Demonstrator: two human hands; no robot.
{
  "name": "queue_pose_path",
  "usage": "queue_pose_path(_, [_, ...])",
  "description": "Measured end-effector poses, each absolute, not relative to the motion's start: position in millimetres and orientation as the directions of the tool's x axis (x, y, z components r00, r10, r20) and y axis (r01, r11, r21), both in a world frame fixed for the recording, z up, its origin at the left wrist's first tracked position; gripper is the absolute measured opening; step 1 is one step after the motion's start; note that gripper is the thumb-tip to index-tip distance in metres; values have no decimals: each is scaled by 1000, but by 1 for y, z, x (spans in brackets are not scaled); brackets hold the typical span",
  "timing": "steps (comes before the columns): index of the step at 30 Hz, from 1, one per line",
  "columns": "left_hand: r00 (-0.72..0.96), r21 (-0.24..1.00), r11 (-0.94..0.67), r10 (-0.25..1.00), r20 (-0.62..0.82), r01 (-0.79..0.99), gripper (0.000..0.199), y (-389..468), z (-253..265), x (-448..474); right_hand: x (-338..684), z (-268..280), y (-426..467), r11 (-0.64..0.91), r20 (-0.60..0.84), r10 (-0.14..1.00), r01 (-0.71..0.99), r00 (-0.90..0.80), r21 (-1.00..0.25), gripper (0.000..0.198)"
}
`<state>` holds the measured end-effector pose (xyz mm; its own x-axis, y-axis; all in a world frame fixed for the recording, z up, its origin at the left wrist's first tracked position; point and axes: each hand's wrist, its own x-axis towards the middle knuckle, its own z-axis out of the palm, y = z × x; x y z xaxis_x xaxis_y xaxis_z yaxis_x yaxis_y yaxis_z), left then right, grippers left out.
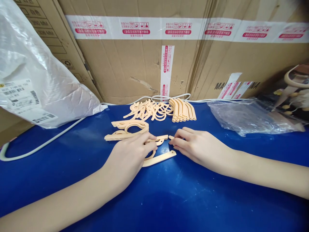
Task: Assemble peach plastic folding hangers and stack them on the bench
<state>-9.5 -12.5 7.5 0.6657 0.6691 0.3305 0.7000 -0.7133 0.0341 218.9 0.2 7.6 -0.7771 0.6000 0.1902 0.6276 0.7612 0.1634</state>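
My left hand [131, 151] is closed over a beige plastic folding hanger [161, 139], with thumb and index finger at its bar. Part of the hanger lies hidden under the palm. Below the fingers another flat curved arm [160, 158], with a hole at its end, rests on the table beside a ring-shaped part. My right hand [200, 146] pinches a beige hanger arm [171, 137]; only its rounded tip shows, close to the left-hand hanger's end but apart from it. Just beyond my left hand lie stacked folding hangers [127, 124].
A loose pile of beige hooks [149, 109] and a neat stack of curved arms [182, 109] sit at the back of the blue table [169, 199]. Cardboard boxes [125, 61] stand behind. A white mailer bag [48, 80], a cable [48, 141] and clear plastic bag [243, 117] flank them.
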Motion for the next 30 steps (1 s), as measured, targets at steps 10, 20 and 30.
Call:
queue_pose_path(10, [641, -1, -683, 684, 348, 730, 26, -15, 7, -9, 219, 14, 3, 794, 168, 591, 605, -789, 51, 15])
queue_pose_path(20, [682, -210, -677, 566, 464, 705, 26, -20, 3, -4, 222, 18, 3, 776, 157, 617, 629, -771, 45, 15])
queue_pose_path(30, [730, 145, -784, 617, 295, 604, 30, -15, -1, -3, 223, 26, 7, 802, 107, 591, 597, -799, 27, 13])
